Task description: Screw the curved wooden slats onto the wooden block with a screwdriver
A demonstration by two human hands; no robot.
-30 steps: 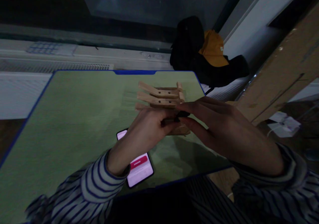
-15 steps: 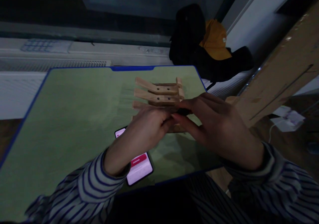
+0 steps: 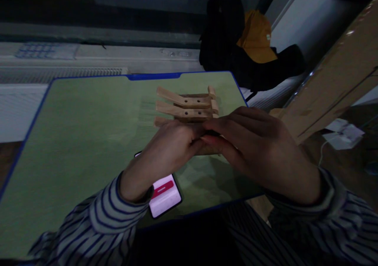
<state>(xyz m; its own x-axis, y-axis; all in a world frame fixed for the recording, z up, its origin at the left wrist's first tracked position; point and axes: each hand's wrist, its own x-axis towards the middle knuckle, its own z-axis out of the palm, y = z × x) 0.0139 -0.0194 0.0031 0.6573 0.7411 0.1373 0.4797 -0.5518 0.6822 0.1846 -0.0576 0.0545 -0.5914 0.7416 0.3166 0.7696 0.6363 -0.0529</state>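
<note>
Several pale wooden pieces [image 3: 193, 112] with angled left ends and two dark holes each lie side by side on the green board [image 3: 88, 140]. Short rounded wooden ends [image 3: 212, 92] stand up along their right side. My left hand [image 3: 168, 147] is closed over the nearer pieces, hiding most of them. Close against it, my right hand [image 3: 256, 147] pinches with thumb and index finger. A dark patch shows between those fingers, but what either hand holds is hidden. The fingertips of both hands meet or nearly meet.
A lit phone [image 3: 165, 197] lies partly under my left wrist. Beyond the blue-edged board are a radiator [image 3: 97, 72], a dark bag [image 3: 224, 29] and a mustard cap [image 3: 256, 37]. At the right stands a large cardboard sheet [image 3: 333, 69], with a white object and cable [image 3: 344, 134] below.
The view has shifted slightly, so the wooden pieces sit a little higher and further left. Both hands keep nearly the same closed pose, with the fingers slightly closer together.
</note>
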